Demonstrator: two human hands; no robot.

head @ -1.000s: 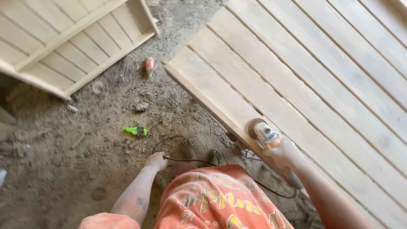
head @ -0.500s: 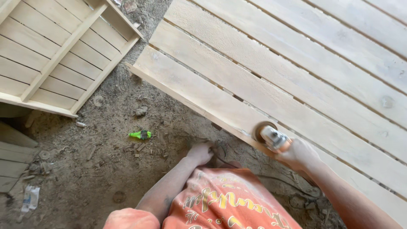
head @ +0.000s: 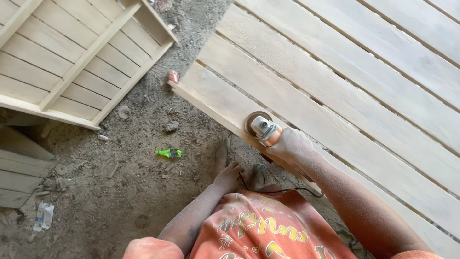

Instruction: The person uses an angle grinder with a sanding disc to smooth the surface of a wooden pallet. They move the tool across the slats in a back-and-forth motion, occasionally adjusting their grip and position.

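Far left, a slatted wooden panel [head: 72, 62] lies on the dusty ground [head: 96, 201], with a small green object [head: 169, 153] on the dirt between it and the person. Left hand [head: 229, 176], fingers curled loosely and holding nothing that can be made out, rests low near a black cord [head: 282, 191] above the orange shirt [head: 268, 230]. Right hand [head: 292, 147] is wrapped tight around an angle grinder [head: 262, 128], its disc set on the near edge of the big plank panel [head: 335, 81].
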